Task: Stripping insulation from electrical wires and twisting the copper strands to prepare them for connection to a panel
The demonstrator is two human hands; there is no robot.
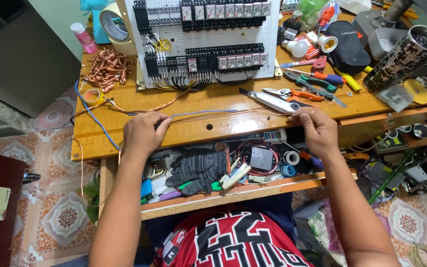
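Wire [203,113] on workbench [124,101], before panel [203,39]

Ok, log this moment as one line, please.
left hand: pinches wires | right hand: pinches other end | wires: stretched along wooden bench | drawer: open

The person is pinching a thin blue wire [201,113] between both hands, stretching it level over the wooden workbench [213,101]. The left hand [144,132] is gripping one end, the right hand [316,127] the other. Just beyond the right grip a folding knife [269,101] is lying; below the wire, grey knit gloves [198,168] are sitting in the open drawer [233,194].
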